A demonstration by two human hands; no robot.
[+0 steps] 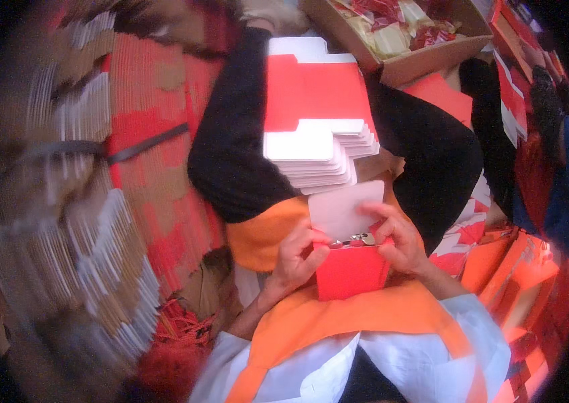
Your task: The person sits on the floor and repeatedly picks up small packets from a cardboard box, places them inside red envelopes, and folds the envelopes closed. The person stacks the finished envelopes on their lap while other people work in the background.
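Close to my body, a small red box or pouch (353,274) stands with its pale inner flap (343,203) raised. Small shiny metal pieces (363,238) show at its mouth; their kind is too small to make out. My left hand (296,258) grips the left edge, thumb at the mouth. On the opposite side, my right hand (402,240) holds the right edge, its forefinger reaching up against the flap. Just beyond, a fanned stack of flat red-and-white card blanks (318,91) rests between my black-clad legs. An orange apron (358,312) lies beneath the box.
Tall rows of strapped, folded card pieces (143,101) fill the left side, with red cords (180,329) near their lower end. A cardboard carton (432,57) of wrapped pieces stands at the far right. Orange and red boxes (499,269) lie to my right.
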